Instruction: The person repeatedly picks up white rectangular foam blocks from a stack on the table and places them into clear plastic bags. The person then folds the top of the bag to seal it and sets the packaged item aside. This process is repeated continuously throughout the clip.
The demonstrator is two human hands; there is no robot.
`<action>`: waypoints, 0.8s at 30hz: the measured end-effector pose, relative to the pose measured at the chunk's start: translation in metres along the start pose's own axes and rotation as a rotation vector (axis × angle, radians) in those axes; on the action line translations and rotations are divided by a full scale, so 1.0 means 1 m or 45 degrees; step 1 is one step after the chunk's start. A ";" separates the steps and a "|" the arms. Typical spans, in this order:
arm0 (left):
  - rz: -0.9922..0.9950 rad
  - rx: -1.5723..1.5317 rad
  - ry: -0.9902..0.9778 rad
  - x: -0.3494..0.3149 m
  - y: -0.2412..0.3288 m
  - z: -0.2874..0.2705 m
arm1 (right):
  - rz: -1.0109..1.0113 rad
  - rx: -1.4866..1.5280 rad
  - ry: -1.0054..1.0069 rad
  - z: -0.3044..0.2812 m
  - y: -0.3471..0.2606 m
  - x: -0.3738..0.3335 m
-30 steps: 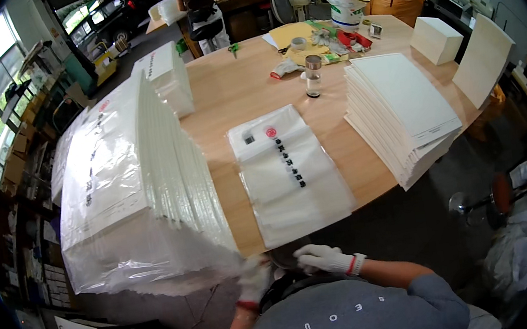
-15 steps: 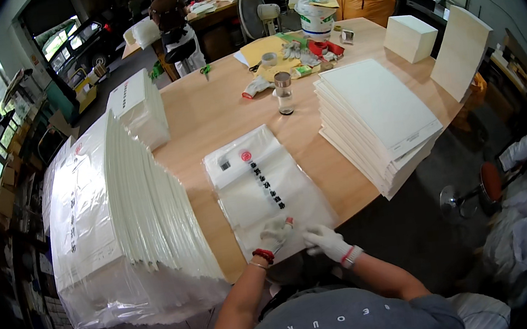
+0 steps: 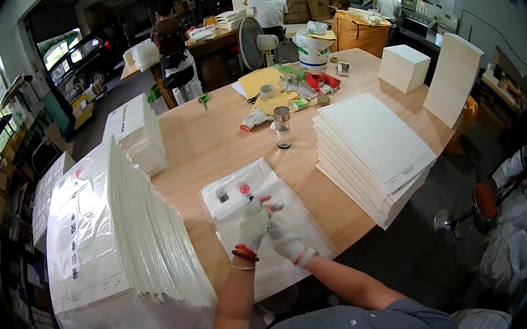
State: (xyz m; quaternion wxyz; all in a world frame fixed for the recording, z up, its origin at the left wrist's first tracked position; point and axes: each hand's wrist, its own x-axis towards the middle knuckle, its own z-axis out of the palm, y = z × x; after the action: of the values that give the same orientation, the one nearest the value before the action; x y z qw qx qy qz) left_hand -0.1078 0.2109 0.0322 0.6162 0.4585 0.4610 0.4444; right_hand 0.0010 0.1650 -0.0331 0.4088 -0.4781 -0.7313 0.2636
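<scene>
My left hand [image 3: 254, 224] and my right hand [image 3: 286, 238], both in whitish knit gloves, meet above a clear plastic bag [image 3: 291, 210]. Their fingers bend in against each other, and bare fingertips show past the left glove. Anything pinched between them is too small to make out. A red bracelet circles my left wrist. Flat on the table, the bag has a red round mark and dark print, partly covered by my hands. To the left stands a tall stack of filled plastic-wrapped packs [image 3: 89, 230]; to the right, a stack of white paper sheets [image 3: 377, 138].
A lidded glass bottle [image 3: 282, 128] stands beyond the bag. Farther back on the table [image 3: 208, 138] lie gloves, tape, yellow paper, green scissors [image 3: 204, 100] and a white bucket [image 3: 314, 51]. More paper blocks stand at the far right. Several people work behind, near a fan [image 3: 251, 44].
My hands, apart near the bag's lower edge before, have come together and moved up over its print. The view has shifted, so the table sits lower.
</scene>
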 end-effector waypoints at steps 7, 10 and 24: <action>0.360 0.804 0.013 -0.005 0.014 0.018 | -0.169 -0.285 -0.242 0.015 0.077 -0.035; 0.576 1.017 0.182 -0.024 0.009 0.018 | -0.083 0.117 -0.378 -0.122 -0.021 -0.036; 0.518 0.314 -0.559 -0.111 0.015 0.107 | -0.200 -0.893 0.134 -0.354 0.051 -0.014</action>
State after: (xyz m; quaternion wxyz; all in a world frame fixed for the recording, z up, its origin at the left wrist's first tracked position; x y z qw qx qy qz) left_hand -0.0254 0.0889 0.0810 0.5393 0.6973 0.2662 0.3899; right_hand 0.3295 0.1707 0.1085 0.2759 -0.5447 -0.7897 -0.0604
